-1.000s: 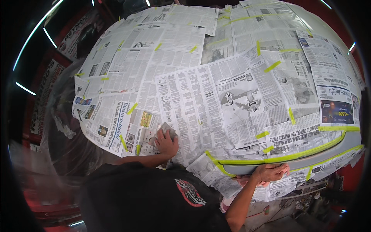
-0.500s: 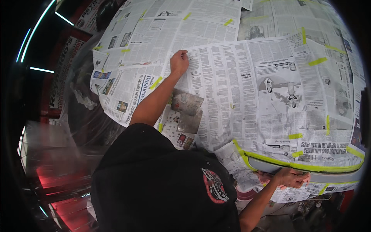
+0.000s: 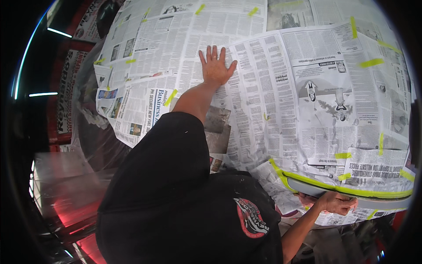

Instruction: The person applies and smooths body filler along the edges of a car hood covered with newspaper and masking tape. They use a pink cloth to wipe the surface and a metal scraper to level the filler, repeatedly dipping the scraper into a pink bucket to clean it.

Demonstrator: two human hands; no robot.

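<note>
My left hand [image 3: 217, 68] lies flat with its fingers spread on a large sheet of newspaper [image 3: 259, 101] that covers a broad curved surface. At the lower right, my right hand [image 3: 337, 203] is closed, its fingers bent against a grey strip [image 3: 380, 203] left bare between the papers. A pinkish patch shows at its fingertips; what the fingers hold, if anything, I cannot make out. Yellow-green masking tape [image 3: 351, 192] runs along the strip's upper edge. My black sleeve and shirt hide part of the paper.
More newspaper, joined by short tape pieces [image 3: 372, 63], spreads over the surface to the far side. Clear plastic sheeting [image 3: 83, 119] hangs at the left, near a sign board [image 3: 70, 90]. Shiny red panels [image 3: 70, 211] stand at the lower left.
My left hand has gone from bent fingers at the paper's edge to a flat, spread palm slightly farther right. My right hand stays at the grey strip. The view has shifted a little.
</note>
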